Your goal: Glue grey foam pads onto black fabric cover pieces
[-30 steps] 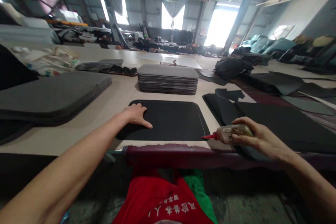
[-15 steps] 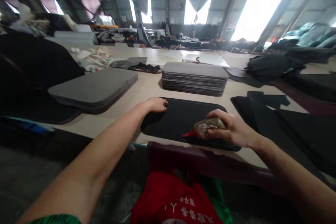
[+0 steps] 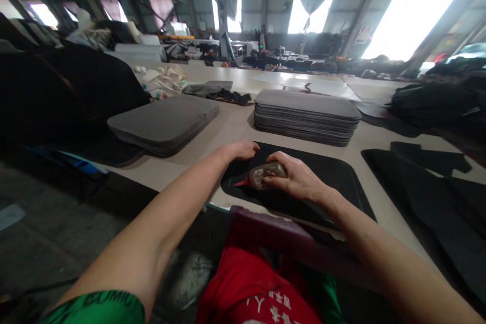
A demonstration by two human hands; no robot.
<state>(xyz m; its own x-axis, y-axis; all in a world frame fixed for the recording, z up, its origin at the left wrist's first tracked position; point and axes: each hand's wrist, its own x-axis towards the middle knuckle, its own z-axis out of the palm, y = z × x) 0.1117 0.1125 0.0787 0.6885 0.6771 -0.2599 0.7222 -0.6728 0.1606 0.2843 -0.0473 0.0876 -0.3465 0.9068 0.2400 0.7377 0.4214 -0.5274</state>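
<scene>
A black panel [image 3: 330,177] with rounded corners lies flat near the table's front edge. My left hand [image 3: 245,150] is at its upper left corner, fingers curled onto the rim. In my right hand [image 3: 294,174] is a grimy, brownish squeeze bottle [image 3: 261,176] with a red nozzle [image 3: 242,182]. The bottle is tilted on its side, its nozzle pointing left, low over the panel's left end. Whether the tip touches the panel I cannot tell. Just behind the panel stands a tall stack of grey panels [image 3: 307,119].
Another pile of grey panels [image 3: 163,121] sits on the left, beside a large black heap [image 3: 68,91]. Black cut pieces [image 3: 417,197] lie to the right. Crumpled pale cloth [image 3: 161,81] and a dark bundle [image 3: 433,98] are farther back on the table [image 3: 212,136].
My right hand has carried the squeeze bottle left across the black panel, from its right part to its left end. My left hand keeps to the same corner. The view has turned slightly left.
</scene>
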